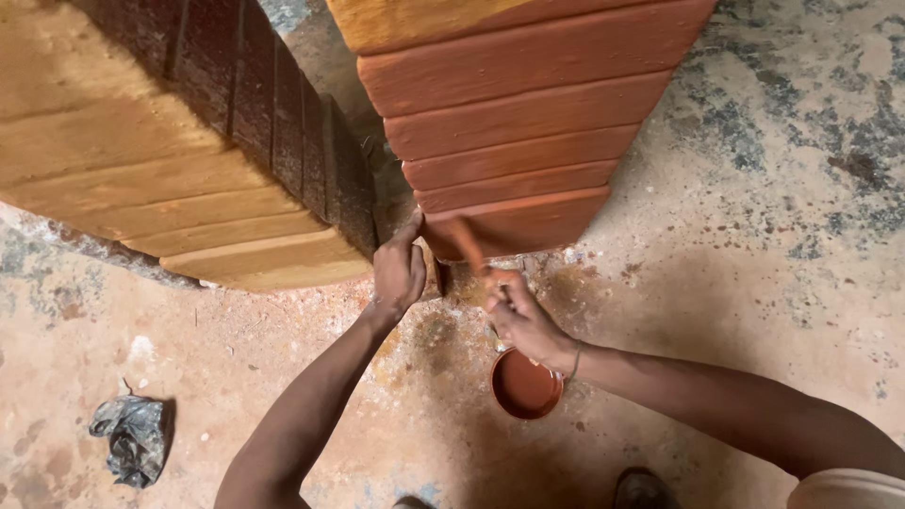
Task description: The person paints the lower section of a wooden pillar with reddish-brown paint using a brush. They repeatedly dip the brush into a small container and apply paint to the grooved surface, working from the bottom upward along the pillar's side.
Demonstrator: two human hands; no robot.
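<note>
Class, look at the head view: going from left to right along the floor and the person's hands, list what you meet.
Crumpled grey bag → left hand on the wood → right hand with the brush → pot of red-brown paint.

Red-brown slatted wood panel (514, 123) is standing upright on the floor, seen from above; approx six horizontal boards are showing, narrowing toward the bottom, coated w/ wet-looking reddish stain, top board still yellowish. Its lower left corner is sitting right by the edge of a second slatted panel (170, 170), which is lying at an angle to the left, yellow-tan on its face, dark brown on its side. Brush (467, 243), blurred, orange-red, is tilting against the bottom board. Small round bowl (524, 385) of red-brown stain is sitting on the floor just below, partly hidden.
</note>
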